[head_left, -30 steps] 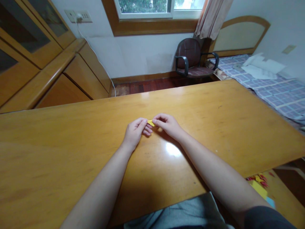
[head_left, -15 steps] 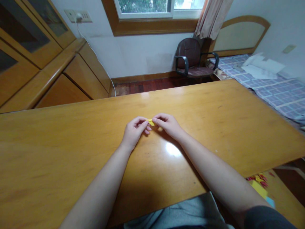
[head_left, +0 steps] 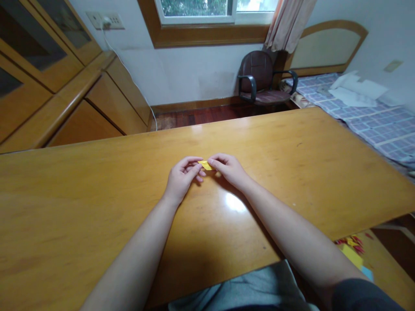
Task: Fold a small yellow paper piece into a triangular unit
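Paper [head_left: 205,165], yellow, pinched: left hand [head_left: 182,178] at nine o'clock, right hand [head_left: 229,170] at three, hiding that end.

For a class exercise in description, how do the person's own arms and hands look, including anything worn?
The left hand and right hand are ungloved, with no watch or bracelet showing. The left forearm and right forearm are bare too. A dark sleeve shows higher up on the right; none is in view on the left.
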Demonstrator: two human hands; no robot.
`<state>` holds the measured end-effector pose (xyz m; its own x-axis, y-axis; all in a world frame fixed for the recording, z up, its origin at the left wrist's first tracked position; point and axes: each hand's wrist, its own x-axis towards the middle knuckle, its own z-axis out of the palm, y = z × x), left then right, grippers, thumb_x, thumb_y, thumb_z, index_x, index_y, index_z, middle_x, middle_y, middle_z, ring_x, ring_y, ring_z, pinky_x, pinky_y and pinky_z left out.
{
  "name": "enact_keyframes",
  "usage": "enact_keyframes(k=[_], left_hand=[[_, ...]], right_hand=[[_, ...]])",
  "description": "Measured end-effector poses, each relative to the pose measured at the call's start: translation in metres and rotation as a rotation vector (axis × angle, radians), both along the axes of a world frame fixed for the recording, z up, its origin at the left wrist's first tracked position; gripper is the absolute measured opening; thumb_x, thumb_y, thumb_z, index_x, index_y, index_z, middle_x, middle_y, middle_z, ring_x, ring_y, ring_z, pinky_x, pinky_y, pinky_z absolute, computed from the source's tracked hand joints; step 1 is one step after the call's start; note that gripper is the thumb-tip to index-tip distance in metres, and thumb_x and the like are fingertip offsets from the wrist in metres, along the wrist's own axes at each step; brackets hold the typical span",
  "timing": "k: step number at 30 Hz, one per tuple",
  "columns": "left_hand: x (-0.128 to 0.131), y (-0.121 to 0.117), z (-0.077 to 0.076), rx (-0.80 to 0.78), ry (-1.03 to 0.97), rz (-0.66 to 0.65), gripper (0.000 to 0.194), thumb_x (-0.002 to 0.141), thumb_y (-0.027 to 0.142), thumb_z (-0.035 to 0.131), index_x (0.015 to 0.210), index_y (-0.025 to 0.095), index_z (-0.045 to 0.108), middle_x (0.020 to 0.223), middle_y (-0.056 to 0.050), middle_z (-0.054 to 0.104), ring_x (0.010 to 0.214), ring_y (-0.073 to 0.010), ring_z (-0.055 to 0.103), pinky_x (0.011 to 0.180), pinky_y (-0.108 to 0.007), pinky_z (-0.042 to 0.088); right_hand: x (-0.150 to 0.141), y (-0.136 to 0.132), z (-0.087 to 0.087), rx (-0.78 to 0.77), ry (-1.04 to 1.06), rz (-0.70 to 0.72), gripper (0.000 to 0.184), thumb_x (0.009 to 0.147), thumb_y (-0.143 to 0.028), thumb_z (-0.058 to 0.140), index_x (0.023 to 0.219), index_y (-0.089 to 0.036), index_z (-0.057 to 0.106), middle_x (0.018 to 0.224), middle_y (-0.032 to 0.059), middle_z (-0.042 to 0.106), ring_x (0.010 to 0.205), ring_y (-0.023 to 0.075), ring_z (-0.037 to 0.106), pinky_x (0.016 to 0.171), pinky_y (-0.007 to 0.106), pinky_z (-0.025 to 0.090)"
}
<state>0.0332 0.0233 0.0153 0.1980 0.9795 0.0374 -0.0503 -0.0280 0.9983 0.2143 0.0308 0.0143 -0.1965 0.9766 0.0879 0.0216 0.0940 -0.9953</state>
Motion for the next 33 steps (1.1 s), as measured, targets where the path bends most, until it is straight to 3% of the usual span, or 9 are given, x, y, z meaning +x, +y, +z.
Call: enact_keyframes(k=[5,14,21,27,33], left_hand=[[0.0027,-0.0002,0.0014,0.012,0.006,0.043,0.030,0.079,0.035,0.073,0.099,0.014,0.066,0.073,-0.004,0.072,0.053,-0.0135,0.065,0.050,-0.025,0.055],[0.0020,0.0030,-0.0055,0.040,0.015,0.079,0.028,0.079,0.038,0.074,0.095,0.015,0.071,0.081,-0.006,0.073,0.073,-0.0181,0.071,0.057,-0.026,0.059],[0.0029,0.0033,-0.0024,0.035,0.033,0.114,0.029,0.078,0.038,0.073,0.095,0.015,0.071,0.084,-0.006,0.073,0.083,-0.0202,0.072,0.059,-0.026,0.060],[0.0031,0.0046,-0.0019,0.018,0.006,0.146,0.031,0.076,0.040,0.075,0.094,0.015,0.070,0.087,-0.006,0.073,0.083,-0.0200,0.072,0.062,-0.027,0.060],[0.0019,0.0066,-0.0070,0.006,-0.036,0.100,0.029,0.077,0.038,0.075,0.093,0.015,0.070,0.086,-0.005,0.074,0.082,-0.0189,0.072,0.066,-0.027,0.061]], right_hand=[[0.0000,-0.0011,0.0024,0.011,-0.029,0.004,0.024,0.084,-0.040,0.061,0.079,-0.017,0.068,0.074,0.0001,0.064,0.070,0.0136,0.055,0.067,0.026,0.042],[-0.0004,0.0000,-0.0023,0.063,-0.045,0.004,0.025,0.087,-0.041,0.060,0.082,-0.017,0.067,0.075,0.0004,0.064,0.071,0.0139,0.057,0.067,0.026,0.044],[0.0000,-0.0017,-0.0039,0.174,-0.088,-0.096,0.022,0.088,-0.034,0.061,0.106,-0.020,0.064,0.099,0.0031,0.066,0.078,0.0129,0.059,0.072,0.026,0.047],[-0.0008,-0.0030,0.0003,0.334,-0.216,-0.089,0.013,0.084,-0.030,0.068,0.091,-0.020,0.065,0.099,0.0040,0.062,0.091,0.0160,0.060,0.074,0.027,0.048],[0.0001,-0.0016,0.0008,0.363,-0.207,-0.082,0.009,0.083,-0.025,0.070,0.081,-0.018,0.064,0.092,0.0043,0.062,0.090,0.0164,0.059,0.074,0.027,0.048]])
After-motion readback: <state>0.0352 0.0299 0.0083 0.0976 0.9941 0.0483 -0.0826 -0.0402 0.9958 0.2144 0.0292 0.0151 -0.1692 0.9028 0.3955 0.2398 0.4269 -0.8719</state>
